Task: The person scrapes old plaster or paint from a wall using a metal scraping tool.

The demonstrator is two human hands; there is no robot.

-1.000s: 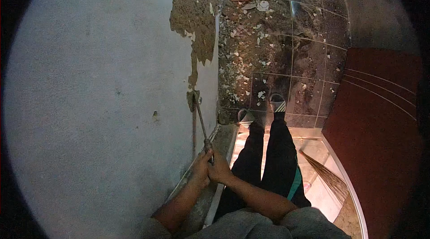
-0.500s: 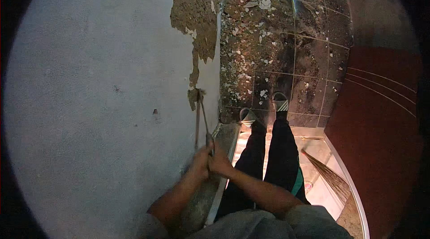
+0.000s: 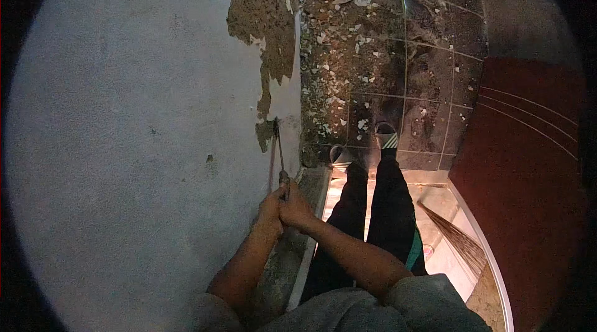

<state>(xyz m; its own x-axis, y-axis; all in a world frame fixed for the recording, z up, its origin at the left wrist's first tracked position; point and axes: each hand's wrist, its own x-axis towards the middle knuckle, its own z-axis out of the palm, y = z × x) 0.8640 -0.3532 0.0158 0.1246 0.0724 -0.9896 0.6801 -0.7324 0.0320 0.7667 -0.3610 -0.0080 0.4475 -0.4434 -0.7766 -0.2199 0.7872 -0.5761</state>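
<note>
Both my hands grip one slim-shafted hand tool with a thick handle and a small dark head. My left hand is wrapped round the handle on the wall side. Against it, my right hand closes on the same handle. The tool's head is at the lower right edge of a bare brown patch in the pale painted wall; whether it touches the wall I cannot tell. Paint ends in a ragged edge round this patch, which narrows toward the tool.
White and brown chips litter the dark tiled floor along the wall. My sandalled feet stand by a doorway sill. A broom lies to the right, beside a dark red panel. A narrow ledge runs beside my legs.
My hands and the tool handle have moved slightly forward, closer to the bare patch. The hands were blurred before and are sharper now. The whole view has shifted a little.
</note>
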